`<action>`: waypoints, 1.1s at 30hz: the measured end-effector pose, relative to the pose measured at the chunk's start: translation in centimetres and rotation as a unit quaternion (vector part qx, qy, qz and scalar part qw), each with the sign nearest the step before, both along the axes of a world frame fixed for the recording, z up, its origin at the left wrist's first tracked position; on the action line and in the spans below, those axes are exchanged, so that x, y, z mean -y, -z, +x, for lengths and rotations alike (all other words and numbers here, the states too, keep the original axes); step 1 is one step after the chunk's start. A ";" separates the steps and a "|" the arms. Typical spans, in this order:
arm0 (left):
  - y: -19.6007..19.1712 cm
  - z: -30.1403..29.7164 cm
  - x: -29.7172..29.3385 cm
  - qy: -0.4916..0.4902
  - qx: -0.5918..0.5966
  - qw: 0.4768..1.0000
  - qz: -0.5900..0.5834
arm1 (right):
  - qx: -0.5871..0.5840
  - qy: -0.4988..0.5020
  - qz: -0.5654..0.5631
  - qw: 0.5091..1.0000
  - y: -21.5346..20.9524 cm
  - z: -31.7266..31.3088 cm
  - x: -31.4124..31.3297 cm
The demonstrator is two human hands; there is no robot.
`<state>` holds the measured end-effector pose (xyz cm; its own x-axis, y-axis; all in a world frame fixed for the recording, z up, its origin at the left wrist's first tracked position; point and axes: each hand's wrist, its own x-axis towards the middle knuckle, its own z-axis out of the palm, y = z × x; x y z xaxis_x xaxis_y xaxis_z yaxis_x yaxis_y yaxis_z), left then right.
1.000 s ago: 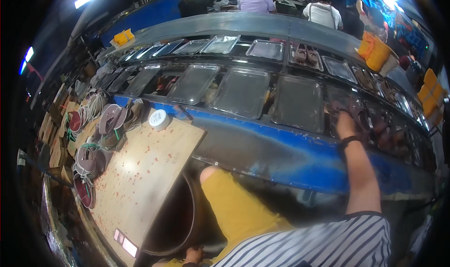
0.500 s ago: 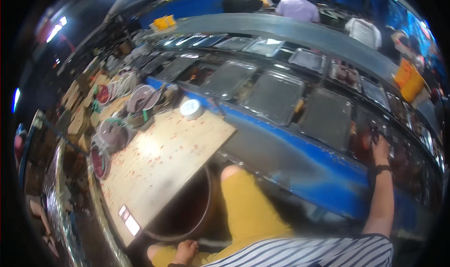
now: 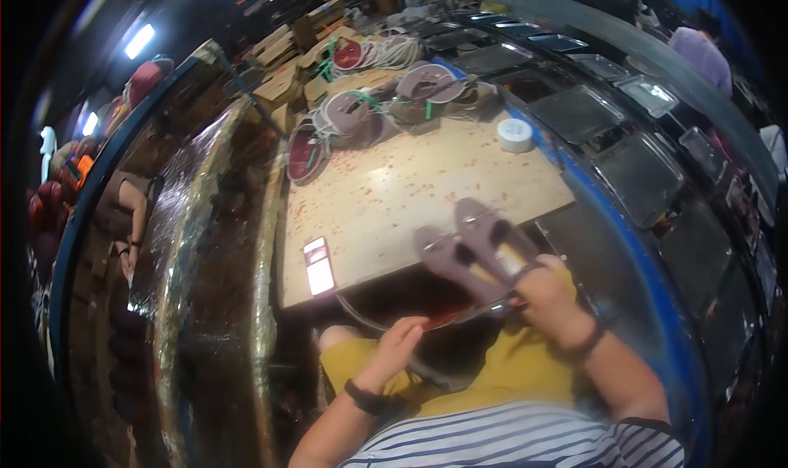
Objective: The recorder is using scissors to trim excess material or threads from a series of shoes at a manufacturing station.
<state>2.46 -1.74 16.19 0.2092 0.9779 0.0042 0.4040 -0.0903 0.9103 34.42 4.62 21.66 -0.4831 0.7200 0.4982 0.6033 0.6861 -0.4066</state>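
While the right hand (image 3: 552,297) had been stretched to the far trays earlier, it was now clamped on a mauve slipper pair (image 3: 472,250) at frame centre over the wooden board (image 3: 394,189); left hand (image 3: 400,342) was seen loosely open, on the dark basin rim (image 3: 386,330).

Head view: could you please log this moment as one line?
right hand: holds mauve sandals | left hand: at dark basin rim | phone on table

Pale wooden tabletop (image 3: 394,189) mid-frame, speckled with red bits. Phone (image 3: 318,266), screen lit, near its lower left edge. White tape roll (image 3: 515,135) upper right. Stacked sandal soles and cord bundles (image 3: 369,107) along the top edge.
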 end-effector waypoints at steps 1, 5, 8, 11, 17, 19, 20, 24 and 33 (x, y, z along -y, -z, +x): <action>0.3 0.6 0.0 -0.008 -0.001 1.000 0.001 | -0.019 -0.026 0.002 0.999 0.9 -3.2 -0.4; 2.3 0.6 0.5 -0.222 0.276 0.922 -0.157 | -0.056 -0.114 -0.053 0.990 3.1 -12.4 1.1; 3.3 -0.4 1.5 -0.284 0.271 0.914 -0.105 | -0.066 -0.149 -0.112 0.980 3.6 -14.3 2.7; 1.2 0.5 2.6 -0.264 0.226 0.938 -0.012 | -0.004 -0.118 -0.248 0.962 2.1 -13.0 3.6; 0.4 0.1 -2.0 -0.152 0.092 0.984 0.001 | -0.117 -0.039 -0.103 0.987 2.1 -9.4 2.4; 3.0 -0.2 -5.0 -0.115 0.036 0.993 0.004 | -0.077 -0.009 -0.036 0.996 3.4 -8.4 1.5; 4.9 -0.3 -6.6 -0.102 0.034 0.992 -0.060 | -0.077 -0.011 -0.035 0.996 4.1 -8.1 1.2; 1.4 3.9 -10.5 -0.039 -0.232 0.969 -0.075 | -0.001 -0.002 -0.088 0.996 5.2 -6.5 0.6; 3.5 1.1 -8.1 -0.180 -0.215 0.953 0.110 | -0.205 0.110 -0.270 0.934 3.9 -5.9 2.2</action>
